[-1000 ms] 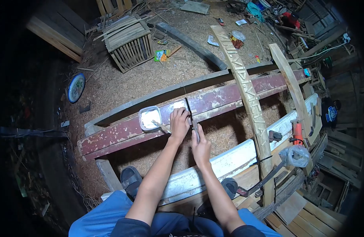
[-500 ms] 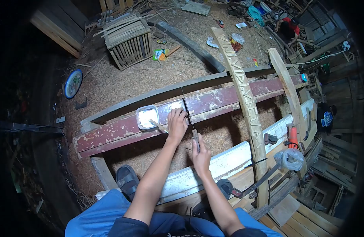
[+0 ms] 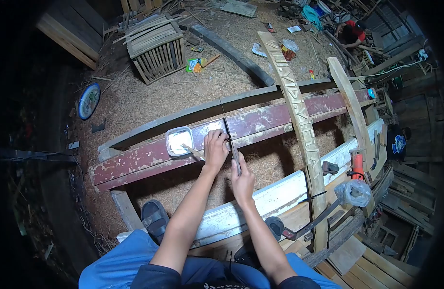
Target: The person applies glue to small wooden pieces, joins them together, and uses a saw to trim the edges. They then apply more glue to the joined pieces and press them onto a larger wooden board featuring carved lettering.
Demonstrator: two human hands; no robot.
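Long thin-bladed tool point(image 3: 226, 127): handle end in the right hand point(image 3: 242, 180), blade running up past the left hand's fingertips, crossing the maroon beam point(image 3: 265, 120) and its far edge, tip out beyond. Right hand closed round the handle, fingers curled, on the near side of that beam. Left hand point(image 3: 215, 148) palm down over the beam's near part, fingers bent, just left of the blade; whether it grips anything beneath, cannot tell.

Small pale wood piece point(image 3: 233, 135) just right of the blade, near the left fingertips. Left of the left hand, on the same beam: squarish tub point(image 3: 179, 129), white inside, a stick point(image 3: 197, 153) leaning out of it toward that hand's wrist.

Right of both hands, a plank with raised angular carving point(image 3: 299, 108) lies across the beams; farther right, a plain pale plank point(image 3: 349, 94). Under the right forearm, toward the body, white-painted beam point(image 3: 275, 195). Well right of the right hand: red power tool point(image 3: 357, 166), clear plastic bag point(image 3: 354, 192) beside it.

Beyond the hands, left: slatted crate point(image 3: 157, 55). Far off, right: person in red point(image 3: 359, 32), bent low.
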